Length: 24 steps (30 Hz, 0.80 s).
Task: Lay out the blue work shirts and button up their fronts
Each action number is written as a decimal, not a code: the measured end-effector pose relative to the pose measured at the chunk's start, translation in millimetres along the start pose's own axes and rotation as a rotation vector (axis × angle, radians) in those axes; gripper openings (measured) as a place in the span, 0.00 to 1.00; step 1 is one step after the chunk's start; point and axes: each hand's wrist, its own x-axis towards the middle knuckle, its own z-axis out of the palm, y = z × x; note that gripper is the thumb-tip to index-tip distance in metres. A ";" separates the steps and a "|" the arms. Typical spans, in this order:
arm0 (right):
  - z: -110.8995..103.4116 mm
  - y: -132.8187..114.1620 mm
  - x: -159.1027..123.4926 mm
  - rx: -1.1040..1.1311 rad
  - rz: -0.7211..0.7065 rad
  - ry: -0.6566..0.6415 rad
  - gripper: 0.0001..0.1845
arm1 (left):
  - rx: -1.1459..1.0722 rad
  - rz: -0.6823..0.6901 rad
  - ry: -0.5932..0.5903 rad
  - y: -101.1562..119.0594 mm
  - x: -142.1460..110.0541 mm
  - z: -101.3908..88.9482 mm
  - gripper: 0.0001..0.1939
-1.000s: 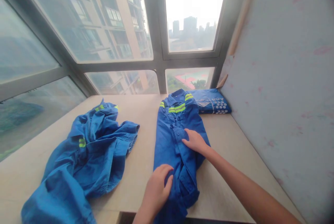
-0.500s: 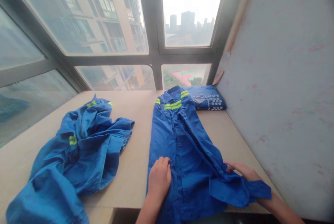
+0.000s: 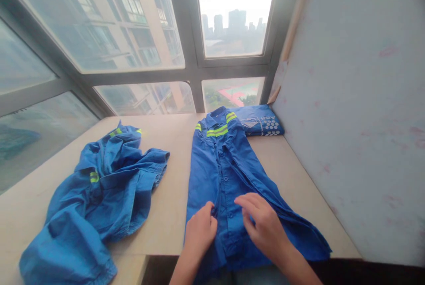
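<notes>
A blue work jacket (image 3: 229, 187) with yellow-green reflective strips lies face up, its collar toward the window and its lower end at the front edge. My left hand (image 3: 201, 229) is closed on the jacket's front edge beside the button strip, the pinched cloth partly hidden by the fingers. Just right of the buttons, my right hand (image 3: 264, 221) hovers over the jacket front, fingers curved and apart, holding nothing. The jacket's right-hand side spreads out flat past my right wrist.
A second blue work garment (image 3: 106, 196) lies crumpled on the left of the pale ledge (image 3: 166, 227). A blue printed package (image 3: 262, 121) sits behind the jacket's shoulder. Windows (image 3: 232, 15) rise at the back; a whitish wall (image 3: 358, 121) bounds the right.
My right hand has let go of the sleeve at the right and moved left over the buttons. That cloth now lies flatter. My left hand stays near the front edge.
</notes>
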 end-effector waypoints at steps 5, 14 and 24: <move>45.2 62.1 -7.2 0.056 0.252 0.006 0.20 | -0.530 -0.042 0.165 -66.6 8.7 -44.9 0.21; 1.6 122.0 -24.6 -0.190 0.441 0.284 0.19 | -0.093 -0.284 0.467 -147.3 -4.3 -82.7 0.18; 52.2 -10.5 -70.7 -0.075 0.070 -0.218 0.20 | -0.034 0.356 0.148 -4.7 -39.0 -17.0 0.21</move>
